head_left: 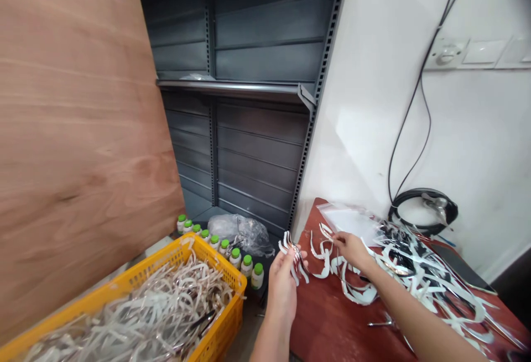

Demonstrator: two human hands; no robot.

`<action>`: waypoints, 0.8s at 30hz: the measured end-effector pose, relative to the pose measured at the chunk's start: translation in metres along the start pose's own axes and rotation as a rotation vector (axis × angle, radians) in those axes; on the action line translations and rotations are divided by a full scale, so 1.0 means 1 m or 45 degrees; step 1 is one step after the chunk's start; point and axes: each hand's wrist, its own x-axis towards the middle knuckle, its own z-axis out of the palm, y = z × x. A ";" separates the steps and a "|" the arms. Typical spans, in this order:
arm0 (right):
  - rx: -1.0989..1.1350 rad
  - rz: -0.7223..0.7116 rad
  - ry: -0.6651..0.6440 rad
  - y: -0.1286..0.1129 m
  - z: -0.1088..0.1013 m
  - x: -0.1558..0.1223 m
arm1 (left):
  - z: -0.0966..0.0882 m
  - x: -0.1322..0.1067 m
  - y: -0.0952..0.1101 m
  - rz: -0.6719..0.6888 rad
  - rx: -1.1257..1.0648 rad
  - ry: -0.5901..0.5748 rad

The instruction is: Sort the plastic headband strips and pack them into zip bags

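Observation:
My left hand (282,280) is closed around a small bunch of curved strips (297,265), shiny metallic on one side and white on the other. They stand side by side above the left edge of the red-brown table (321,318). Farther right, my right hand (352,248) reaches over the table with its fingers pinched on the end of one curved strip (326,231). Several more curved white strips (323,251) lie just below those fingers. A large tangled pile of such strips (440,279) spreads over the table's right side, partly behind my right forearm.
At the left a yellow crate (238,295) holds many tangled strips. Several white bottles (246,267) with green caps line up behind it, beside a clear plastic bag (240,232). Grey shelving (257,88) and a wooden panel (83,119) stand behind. A coiled black cable (450,213) rests by the wall.

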 end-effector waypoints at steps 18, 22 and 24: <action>0.282 -0.392 -0.033 -0.044 -0.002 -0.115 | 0.009 -0.012 -0.008 -0.057 -0.128 -0.146; 0.223 -0.439 0.067 -0.043 0.001 -0.118 | 0.010 -0.011 -0.009 -0.026 -0.173 -0.167; 0.209 -0.461 0.073 -0.042 0.003 -0.117 | 0.010 -0.011 -0.008 -0.035 -0.166 -0.165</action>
